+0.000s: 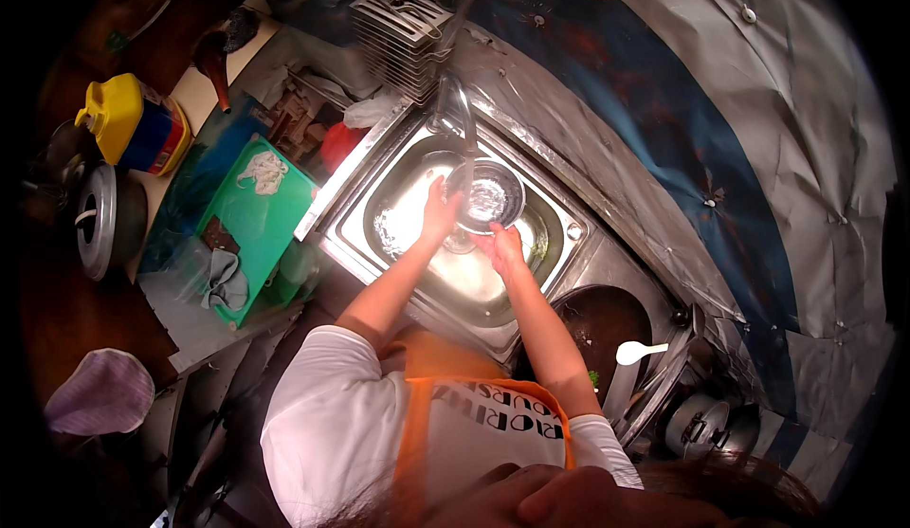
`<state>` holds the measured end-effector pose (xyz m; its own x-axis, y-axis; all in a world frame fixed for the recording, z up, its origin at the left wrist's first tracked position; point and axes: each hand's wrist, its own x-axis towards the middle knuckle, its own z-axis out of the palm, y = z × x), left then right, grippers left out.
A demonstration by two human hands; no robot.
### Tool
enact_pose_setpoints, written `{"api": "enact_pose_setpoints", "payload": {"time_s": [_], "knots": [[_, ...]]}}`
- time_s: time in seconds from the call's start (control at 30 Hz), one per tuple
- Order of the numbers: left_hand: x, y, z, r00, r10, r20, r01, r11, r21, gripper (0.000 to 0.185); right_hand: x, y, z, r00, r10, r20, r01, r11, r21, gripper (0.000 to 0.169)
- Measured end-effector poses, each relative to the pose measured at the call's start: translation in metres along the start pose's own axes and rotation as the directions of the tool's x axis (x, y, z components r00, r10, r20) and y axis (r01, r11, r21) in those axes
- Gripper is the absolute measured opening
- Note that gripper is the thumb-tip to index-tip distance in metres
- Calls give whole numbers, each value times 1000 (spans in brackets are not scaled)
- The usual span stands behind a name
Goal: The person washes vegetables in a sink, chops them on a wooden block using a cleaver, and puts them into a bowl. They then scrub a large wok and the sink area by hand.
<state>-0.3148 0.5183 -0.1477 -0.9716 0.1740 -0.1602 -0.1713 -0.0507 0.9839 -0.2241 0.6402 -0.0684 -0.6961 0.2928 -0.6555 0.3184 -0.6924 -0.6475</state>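
Note:
A round metal bowl (499, 185) is tilted beneath the tap (449, 98), and water appears to run into it. My right hand (501, 247) grips its near rim, with the thumb over the edge. At the bowl's left side is my left hand (441, 209), its fingers partly hidden by the bowl and the glare. Both hands are over the basin of a stainless steel sink (355, 236). Below the bowl shows part of the drain (458, 242). Some green scraps (540, 247) lie at the basin's right side.
A slatted metal utensil rack (398, 44) stands behind the tap. On the left are a green tray (249, 208) with cloths, a yellow-and-blue container (138, 126) and a lidded pot (99, 222). To the right sit a dark wok (604, 322), a white spoon (640, 352) and another pot (697, 425).

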Motion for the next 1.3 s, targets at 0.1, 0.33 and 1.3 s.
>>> {"api": "enact_pose_setpoints", "payload": {"time_s": [0.1,0.33,1.3], "knots": [[-15,-40,4,963,-256,88,255,967,24,54,-2,8,-1,999,-40,-33,39,999,-36,32],[94,36,40,737,-169,654,-584,329,743,19,-14,2,-19,992,85,-97,-122,859,-498,30],[149,99,18,814,-536,222,383,210,-899,44,-12,-1,-53,886,-463,-11,375,731,-570,60]]}}
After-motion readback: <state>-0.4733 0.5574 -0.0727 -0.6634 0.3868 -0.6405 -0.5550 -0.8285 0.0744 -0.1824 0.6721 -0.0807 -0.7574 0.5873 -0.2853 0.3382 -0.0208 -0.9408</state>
